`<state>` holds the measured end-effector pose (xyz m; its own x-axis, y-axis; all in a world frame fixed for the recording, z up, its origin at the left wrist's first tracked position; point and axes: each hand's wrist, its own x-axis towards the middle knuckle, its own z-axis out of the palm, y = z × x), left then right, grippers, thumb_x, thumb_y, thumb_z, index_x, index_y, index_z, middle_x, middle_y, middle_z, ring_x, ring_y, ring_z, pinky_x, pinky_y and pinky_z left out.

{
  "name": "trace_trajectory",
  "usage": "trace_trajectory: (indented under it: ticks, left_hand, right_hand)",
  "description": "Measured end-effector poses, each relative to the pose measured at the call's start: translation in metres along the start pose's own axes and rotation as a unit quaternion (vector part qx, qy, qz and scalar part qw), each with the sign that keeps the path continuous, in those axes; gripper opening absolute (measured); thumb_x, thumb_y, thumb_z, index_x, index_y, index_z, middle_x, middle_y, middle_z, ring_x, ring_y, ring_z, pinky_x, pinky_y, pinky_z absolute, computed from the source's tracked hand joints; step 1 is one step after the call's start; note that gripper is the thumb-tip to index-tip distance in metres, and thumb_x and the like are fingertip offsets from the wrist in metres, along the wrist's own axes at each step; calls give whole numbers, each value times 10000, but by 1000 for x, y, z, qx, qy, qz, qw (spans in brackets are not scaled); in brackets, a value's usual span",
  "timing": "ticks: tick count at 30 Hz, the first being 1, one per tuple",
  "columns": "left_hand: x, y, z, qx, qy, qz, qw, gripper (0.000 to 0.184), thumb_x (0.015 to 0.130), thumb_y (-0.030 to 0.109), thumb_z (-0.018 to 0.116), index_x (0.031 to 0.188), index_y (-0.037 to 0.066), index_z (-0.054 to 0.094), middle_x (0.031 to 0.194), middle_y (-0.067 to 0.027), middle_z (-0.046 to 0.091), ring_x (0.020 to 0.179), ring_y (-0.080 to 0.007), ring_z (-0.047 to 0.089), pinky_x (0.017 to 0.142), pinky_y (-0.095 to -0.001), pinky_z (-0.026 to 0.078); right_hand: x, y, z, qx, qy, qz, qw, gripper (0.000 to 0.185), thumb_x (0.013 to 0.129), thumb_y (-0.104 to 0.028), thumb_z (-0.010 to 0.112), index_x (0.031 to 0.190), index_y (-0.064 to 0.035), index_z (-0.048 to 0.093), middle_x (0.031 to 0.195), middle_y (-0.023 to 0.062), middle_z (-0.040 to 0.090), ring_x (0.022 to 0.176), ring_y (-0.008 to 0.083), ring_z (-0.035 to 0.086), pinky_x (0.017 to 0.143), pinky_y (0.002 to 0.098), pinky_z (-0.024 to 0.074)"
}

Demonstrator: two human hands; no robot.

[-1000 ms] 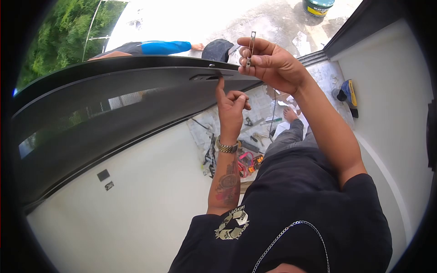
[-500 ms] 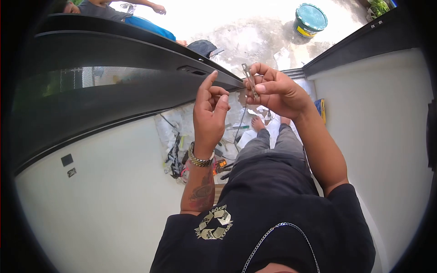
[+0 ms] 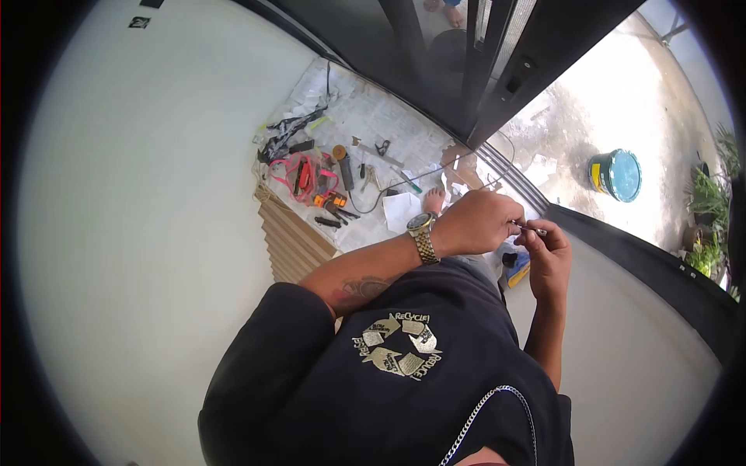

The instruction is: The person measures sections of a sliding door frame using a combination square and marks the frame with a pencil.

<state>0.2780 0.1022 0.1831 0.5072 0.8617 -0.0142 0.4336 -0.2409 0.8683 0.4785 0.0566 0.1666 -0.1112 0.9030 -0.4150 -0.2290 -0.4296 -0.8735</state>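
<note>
Both my left hand [image 3: 478, 224] and right hand [image 3: 550, 266], curled nearly closed, pinch a small metal piece [image 3: 537, 231]; a bucket [image 3: 622, 176] sits at two o'clock from them.

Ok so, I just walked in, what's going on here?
A person in a black T-shirt is beside a dark door, working on a small metal piece. The left hand, on the arm with the watch, and the right hand meet at it, and they hide most of it. Neither hand is touching the door. Tools lie scattered on the floor, and a bucket stands outside.
</note>
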Motion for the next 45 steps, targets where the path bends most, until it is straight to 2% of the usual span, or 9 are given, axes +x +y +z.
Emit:
trace_trajectory:
  ticks: [9,12,18,20,22,24,26,32,45]
  left_hand:
    - [-105,-44,15,104,66,-208,970,316,895,284,640,1125,68,657,1030,-183,688,939,-348,660,849,-440,513]
    - [-157,-75,23,92,58,-336,936,321,893,265,636,1156,81,645,1025,-156,702,953,-340,670,835,-444,516]
    - [-310,-224,102,155,128,-528,825,665,848,198,616,1440,-6,392,928,-246,701,819,-324,704,776,-439,548]
    - [-344,-252,86,-17,198,-638,744,702,831,90,525,1479,-32,284,774,-209,672,525,-244,654,431,-375,509]
    - [-382,-287,70,-36,181,-706,684,577,814,74,489,1379,-37,448,918,-244,694,638,-316,703,571,-407,562]
    - [-422,-331,73,-42,204,-714,668,221,862,77,502,985,-24,656,677,-155,651,516,-253,647,429,-398,493]
    - [-396,-307,51,56,109,-591,798,462,854,38,507,1314,4,521,649,-107,621,495,-196,604,389,-337,455]
    - [-367,-281,90,-179,220,-600,748,720,861,41,508,1534,40,252,736,-104,647,481,-155,568,396,-303,461]
    - [-328,-226,77,-169,153,-629,743,615,814,60,515,1420,-13,439,820,-130,664,543,-157,606,433,-312,509]
  right_hand:
    - [-48,-75,3,-2,-319,69,945,292,970,-263,572,952,29,586,846,122,625,683,150,548,669,365,479]
    - [-34,-132,41,-62,-729,-24,681,186,886,-139,722,981,16,681,731,113,615,601,211,574,548,354,416]
    - [-39,-145,66,-93,-604,-166,774,166,862,-155,766,949,-51,669,686,46,632,544,213,567,502,347,401]
    - [-51,-136,73,-5,-477,-176,861,170,870,-181,764,897,-68,639,712,35,649,567,193,573,519,336,411]
    - [-59,-127,85,73,-432,-181,880,186,883,-197,755,897,-62,627,737,41,654,582,189,576,536,336,423]
    - [-68,-129,95,148,-397,-163,891,224,884,-243,758,877,-67,619,707,32,594,562,169,514,531,337,394]
    - [-75,-141,107,211,-390,-119,888,253,884,-273,759,803,-91,603,655,13,525,527,151,455,517,338,356]
    - [-113,-126,121,573,-493,153,636,160,898,-85,732,935,35,632,756,34,613,628,84,553,539,204,414]
    - [-118,-143,78,561,-578,115,581,196,880,-128,764,867,11,627,699,-8,571,596,64,502,518,205,374]
